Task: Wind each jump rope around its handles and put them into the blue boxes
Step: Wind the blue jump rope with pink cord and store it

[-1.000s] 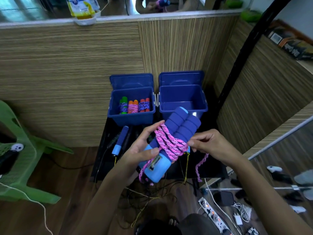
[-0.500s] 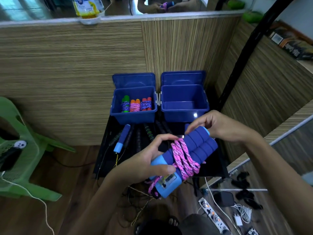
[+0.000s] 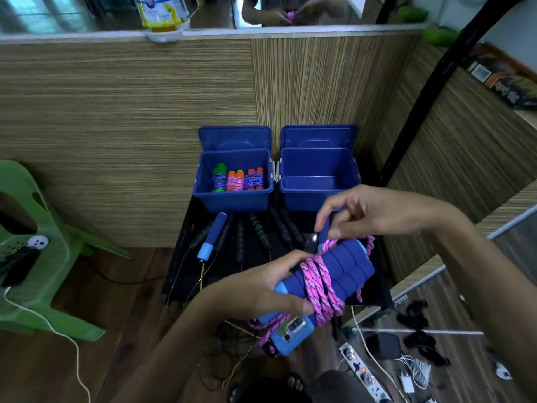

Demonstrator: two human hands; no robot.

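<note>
Two blue boxes at the back of the black table (image 3: 186,274): the left box (image 3: 235,196) holds three wound ropes, the right box (image 3: 319,193) looks bare. Out front, left hand (image 3: 261,289) clamped around the blue foam handles (image 3: 345,266), thumb pinning the wraps. Right hand (image 3: 374,216) pinches the pink rope (image 3: 319,280) at the top edge, fingers (image 3: 328,207) curled. Here's the risk: a slack tail (image 3: 273,330) dangles below, so loosen that thumb and the coils could spring off. Unwound ropes (image 3: 255,234) wait on the table.
</note>
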